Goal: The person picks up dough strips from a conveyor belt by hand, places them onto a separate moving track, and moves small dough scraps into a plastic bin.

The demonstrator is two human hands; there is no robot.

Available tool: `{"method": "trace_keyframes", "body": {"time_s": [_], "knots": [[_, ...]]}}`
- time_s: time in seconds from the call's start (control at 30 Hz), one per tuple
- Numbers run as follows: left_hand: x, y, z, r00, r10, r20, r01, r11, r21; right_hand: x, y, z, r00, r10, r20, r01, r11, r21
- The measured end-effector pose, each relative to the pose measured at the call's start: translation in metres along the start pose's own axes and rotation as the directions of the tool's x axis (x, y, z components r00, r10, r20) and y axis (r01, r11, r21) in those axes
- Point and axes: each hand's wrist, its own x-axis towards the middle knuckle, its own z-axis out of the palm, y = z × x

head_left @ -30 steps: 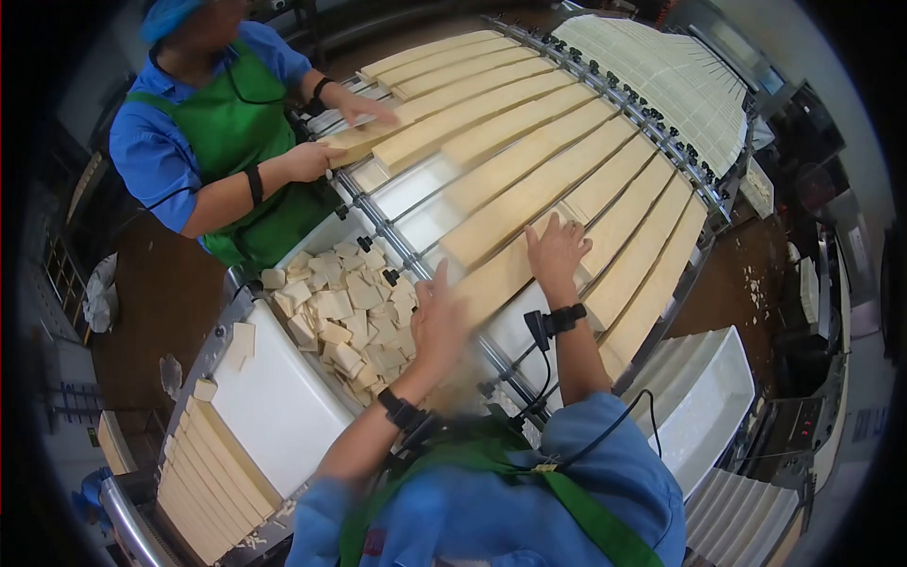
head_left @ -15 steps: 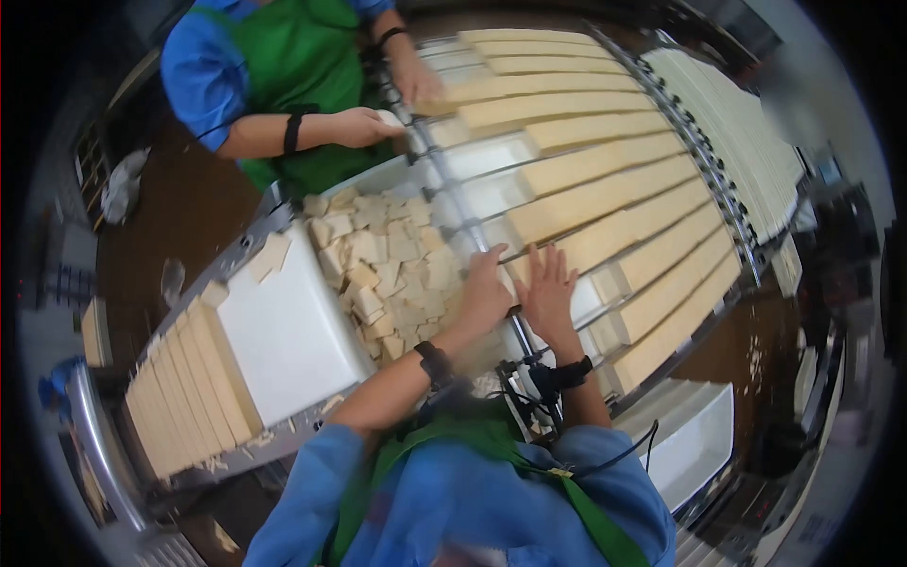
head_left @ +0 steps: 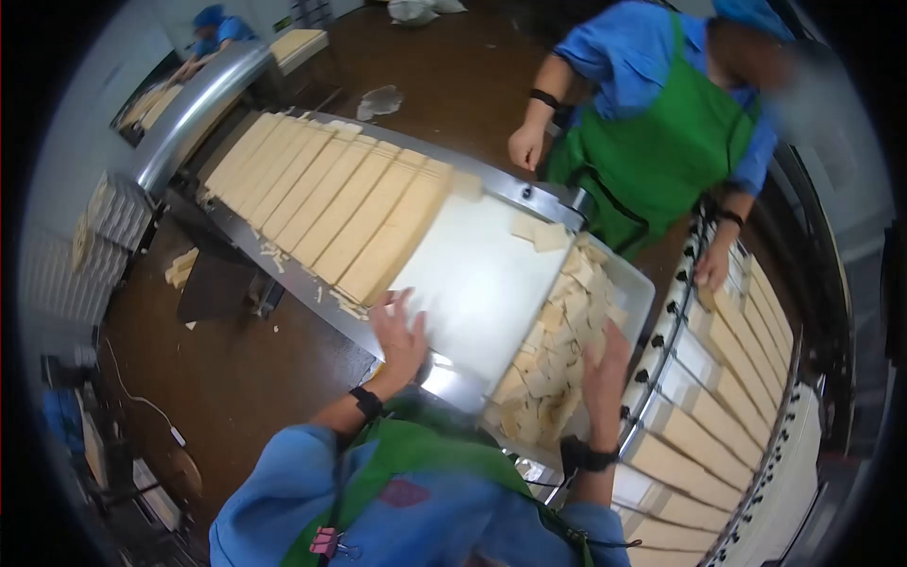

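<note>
My left hand (head_left: pixel 399 333) is open, fingers spread, at the near end of the closest row of stacked pale sheets (head_left: pixel 402 227). Its fingertips are right at the row's edge, above the white belt (head_left: pixel 463 274). Over the white bin (head_left: pixel 642 288) of loose square pieces (head_left: pixel 539 364) is my right hand (head_left: pixel 607 378). Its fingers are drawn together, with a pale patch by the thumb; I cannot tell what they hold. A few square pieces (head_left: pixel 539 232) lie at the belt's far end, by the bin.
Across the bin stands a co-worker in a green apron (head_left: pixel 652 142), one hand (head_left: pixel 713 266) at the rows on the right-hand rack (head_left: pixel 699 435). A curved metal cover (head_left: pixel 203 109) spans the conveyor's far left. Another person (head_left: pixel 219 33) works beyond it. Crumbs lie along the conveyor's metal edge.
My view has swung left toward the belt. My left hand has gone from the rack's rail to the stacked rows, and my right hand from the rack to over the bin.
</note>
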Motion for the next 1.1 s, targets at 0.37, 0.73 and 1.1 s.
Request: {"method": "trace_keyframes", "body": {"time_s": [0.37, 0.73, 1.1], "knots": [[0.047, -0.088, -0.024, 0.947, -0.308, 0.093, 0.309, 0.951, 0.007, 0.263, -0.157, 0.323, 0.855, -0.509, 0.100, 0.499, 0.859, 0.112], [0.065, -0.076, -0.019, 0.878, -0.444, 0.177, 0.425, 0.895, 0.133, 0.286, -0.178, 0.365, 0.896, -0.379, 0.232, 0.419, 0.894, -0.157], [0.085, -0.055, -0.020, 0.845, -0.058, 0.532, 0.050, 0.998, 0.029, 0.167, -0.051, 0.199, 0.984, 0.177, 0.014, -0.166, 0.946, -0.277]]}}
